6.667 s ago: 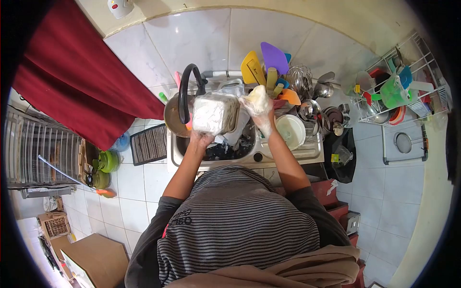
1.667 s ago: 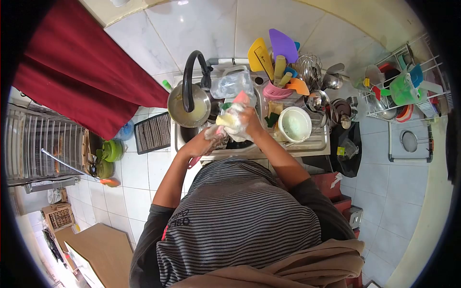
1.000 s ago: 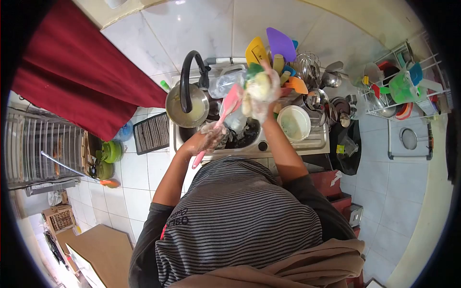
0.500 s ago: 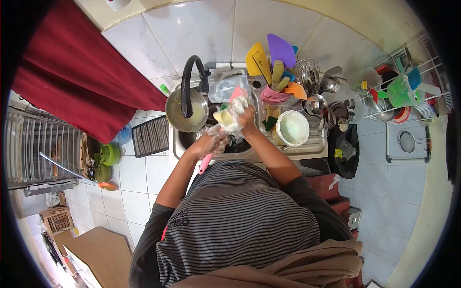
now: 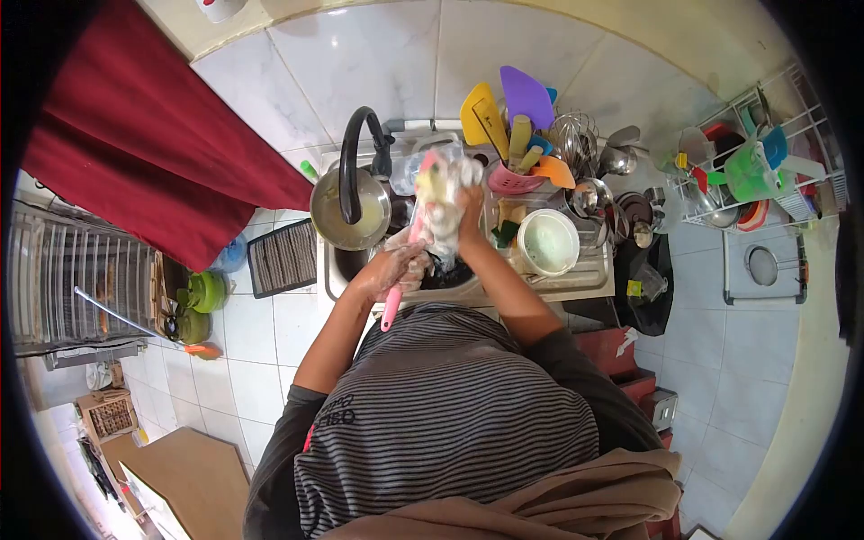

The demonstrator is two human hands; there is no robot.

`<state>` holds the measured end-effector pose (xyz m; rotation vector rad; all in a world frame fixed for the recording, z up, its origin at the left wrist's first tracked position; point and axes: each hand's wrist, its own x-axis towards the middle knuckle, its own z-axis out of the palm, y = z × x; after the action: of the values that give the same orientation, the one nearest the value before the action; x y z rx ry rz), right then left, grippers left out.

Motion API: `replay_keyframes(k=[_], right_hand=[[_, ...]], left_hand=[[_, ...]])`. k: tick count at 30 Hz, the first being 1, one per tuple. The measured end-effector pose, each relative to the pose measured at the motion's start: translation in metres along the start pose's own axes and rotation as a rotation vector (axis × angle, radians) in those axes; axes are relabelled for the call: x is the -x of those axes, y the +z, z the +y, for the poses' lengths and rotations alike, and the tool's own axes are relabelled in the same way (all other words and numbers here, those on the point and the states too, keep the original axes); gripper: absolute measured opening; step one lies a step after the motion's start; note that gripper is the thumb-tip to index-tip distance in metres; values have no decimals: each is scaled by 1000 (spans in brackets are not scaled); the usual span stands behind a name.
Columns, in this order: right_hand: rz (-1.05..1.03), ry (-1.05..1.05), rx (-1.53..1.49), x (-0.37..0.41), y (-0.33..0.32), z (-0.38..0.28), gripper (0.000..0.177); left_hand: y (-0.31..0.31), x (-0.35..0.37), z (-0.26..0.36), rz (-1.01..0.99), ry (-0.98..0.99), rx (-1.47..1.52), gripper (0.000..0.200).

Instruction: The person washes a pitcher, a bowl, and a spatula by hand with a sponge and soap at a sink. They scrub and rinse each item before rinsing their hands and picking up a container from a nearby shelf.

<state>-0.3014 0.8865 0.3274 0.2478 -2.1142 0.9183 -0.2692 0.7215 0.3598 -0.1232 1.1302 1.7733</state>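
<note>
Insp. note, head view, sink stn.

Left hand [image 5: 396,268]: closed round the lower shaft of a pink-handled utensil [image 5: 390,313]. The handle end is seen projecting below the fist toward the body. The utensil is held slanted up over the sink [image 5: 335,270], with its upper end lost in foam.

Right hand [image 5: 470,211]: clamped on a soapy sponge [image 5: 438,184], which is pressed against the utensil's upper part. Both hands are coated in suds and are set close together, one above the other along the shaft. The blade shape cannot be made out under the lather.

Surroundings: black faucet [image 5: 349,162] arched over a steel pot [image 5: 335,216] holding cloudy liquid, just left of the work. White bowl [image 5: 551,243] on the drainboard to the right. Pink caddy [image 5: 508,180] of spatulas behind.

Assessment (judgement only): scrubbing step, approx. mid-way. Recommended practice:
- Grip to be kept low and firm, since a soapy handle is likely to slip.
- Sponge to be wrapped round the blade and drawn lengthwise, both faces and edges incl.
- Work to be held over the basin so drips are not shed onto the floor tiles.
- The neck joint is to be given extra passes, as residue tends to lodge there.
</note>
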Motion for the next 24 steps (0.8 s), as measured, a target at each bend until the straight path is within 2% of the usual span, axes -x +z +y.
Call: replay_keyframes(k=[3, 4, 8, 11, 12, 15, 16, 17, 19, 20, 23, 24], right_hand=[[-57, 49, -97, 20, 7, -23, 48], [-127, 169, -207, 24, 5, -28, 44], [151, 198, -170, 21, 16, -26, 35], [143, 620, -664, 21, 17, -31, 34], [31, 866, -1034, 31, 23, -11, 40], [119, 981, -967, 32, 11, 14, 41], [210, 1053, -831, 27, 2, 15, 44], [277, 1054, -745, 21, -7, 12, 41], [331, 816, -789, 14, -19, 10, 41], [365, 561, -799, 7, -18, 8, 43], [70, 71, -83, -4, -20, -5, 37], [-24, 69, -145, -4, -19, -14, 34]], left_hand=[[-4, -2, 2, 62, 18, 63, 23], [-1, 2, 10, 74, 40, -32, 29], [0, -3, 8, 82, 54, -6, 31], [3, -7, 8, 77, 23, 57, 32], [2, -7, 9, 72, 5, 63, 32], [-12, -6, 5, -32, 27, 73, 28], [-17, -6, 5, -81, 52, 78, 27], [-18, -3, 6, -39, 45, 58, 25], [-17, 1, 8, 43, 26, 21, 22], [-19, -1, 5, 13, 15, 26, 22], [-13, -5, -2, -32, -18, 2, 23], [-6, -4, -2, -10, -17, -31, 25]])
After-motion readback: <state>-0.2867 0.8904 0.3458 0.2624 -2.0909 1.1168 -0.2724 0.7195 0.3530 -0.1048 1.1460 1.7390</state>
